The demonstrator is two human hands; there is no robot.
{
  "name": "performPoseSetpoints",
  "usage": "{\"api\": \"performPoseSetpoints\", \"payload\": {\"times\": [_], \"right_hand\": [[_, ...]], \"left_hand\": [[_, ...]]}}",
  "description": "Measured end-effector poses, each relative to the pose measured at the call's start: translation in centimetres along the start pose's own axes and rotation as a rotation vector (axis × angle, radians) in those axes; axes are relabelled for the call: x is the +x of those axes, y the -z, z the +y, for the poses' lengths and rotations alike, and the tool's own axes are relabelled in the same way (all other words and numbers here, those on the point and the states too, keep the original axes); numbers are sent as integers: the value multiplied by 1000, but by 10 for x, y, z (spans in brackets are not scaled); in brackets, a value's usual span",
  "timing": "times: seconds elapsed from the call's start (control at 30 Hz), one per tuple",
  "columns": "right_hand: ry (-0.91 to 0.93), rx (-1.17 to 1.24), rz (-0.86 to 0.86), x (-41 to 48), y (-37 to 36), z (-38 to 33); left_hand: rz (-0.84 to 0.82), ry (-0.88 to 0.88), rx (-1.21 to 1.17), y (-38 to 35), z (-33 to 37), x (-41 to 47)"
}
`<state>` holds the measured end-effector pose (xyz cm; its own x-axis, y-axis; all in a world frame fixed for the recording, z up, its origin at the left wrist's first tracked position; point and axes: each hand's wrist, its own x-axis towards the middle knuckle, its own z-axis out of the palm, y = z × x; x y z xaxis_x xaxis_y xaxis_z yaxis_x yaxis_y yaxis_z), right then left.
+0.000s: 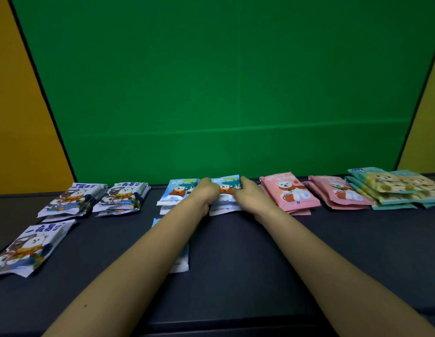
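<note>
Green backdrop point(236, 93) hangs behind a dark table point(236, 276) with snack packets lined along its far edge. The left hand point(206, 192) and right hand point(251, 193) grip a blue packet point(226, 188) by its two sides, fingers curled round its edges; it lies mid-row on a small stack. White packets point(73, 198) lie to the left, with pink packets point(289, 192) and teal packets point(386, 187) to the right. Another blue one point(177, 193) lies just beside the left hand.

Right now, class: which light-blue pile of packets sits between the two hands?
The back-row pile beside the pink packets: left hand and right hand flank it. The other back pile lies left of both; the near packet lies under the left forearm.
</note>
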<state>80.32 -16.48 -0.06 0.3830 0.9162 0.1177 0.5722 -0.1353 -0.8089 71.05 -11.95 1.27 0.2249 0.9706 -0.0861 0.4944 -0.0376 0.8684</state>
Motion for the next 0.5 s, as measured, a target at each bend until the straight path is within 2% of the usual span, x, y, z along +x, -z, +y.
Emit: {"api": "performPoseSetpoints", "payload": {"times": [0.13, 0.2, 0.33, 0.43, 0.5], "right_hand": [[144, -69, 65, -7, 45, 0], [158, -29, 131, -9, 73, 10], [16, -10, 153, -11, 110, 42], [-91, -64, 53, -11, 114, 60], [-141, 6, -35, -11, 111, 70]], "left_hand": [[111, -240, 32, -2, 10, -15], [70, -314, -46, -11, 21, -24], [-186, -222, -119, -45, 40, -35], [-309, -116, -181, -71, 43, -36], [-318, -57, -243, -84, 43, -37]]}}
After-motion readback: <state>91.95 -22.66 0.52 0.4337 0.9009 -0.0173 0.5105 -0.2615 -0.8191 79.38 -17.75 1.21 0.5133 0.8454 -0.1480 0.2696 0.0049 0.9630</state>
